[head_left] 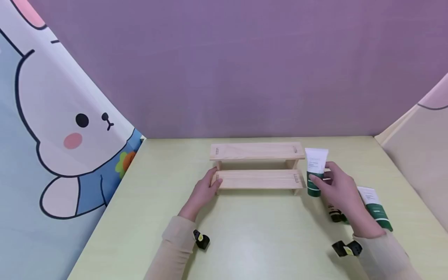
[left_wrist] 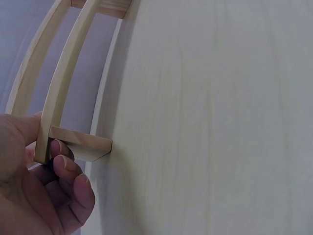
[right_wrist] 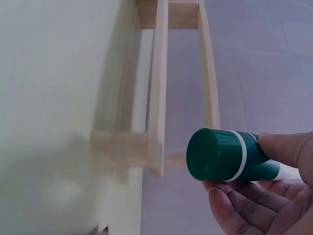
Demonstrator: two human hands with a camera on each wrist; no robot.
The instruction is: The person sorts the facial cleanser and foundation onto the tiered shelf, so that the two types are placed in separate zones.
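- Right hand point(head_left: 337, 186): pinches the tube point(head_left: 316, 161) about its lower body, thumb on one side and fingers on the other; the tube stands near upright, cap point(right_wrist: 203, 155) down, just beside the rack point(head_left: 257, 149) at its right end; in the right wrist view the cap's end face hangs free.
- Left hand point(head_left: 204, 188): holds the left end of the lower shelf point(head_left: 259, 179), thumb over it and fingertips under; a good brace, since the rack looks light and a knock from the tube could well shift it; press only enough to steady it.
- Grip: firm but not hard; the body is probably soft and may dent or twist; let the fingers sit near the stiffer cap and leave its flat end bare, so it can meet a surface squarely.
- Path: lift the cap past the shelf edge before any sideways move; come down straight and slowly; let go only once the cap sits flat, for a top-wide tube would likely tip.
- Forearm: mind the second tube point(head_left: 376, 208) beside the right wrist; swing wide of it.
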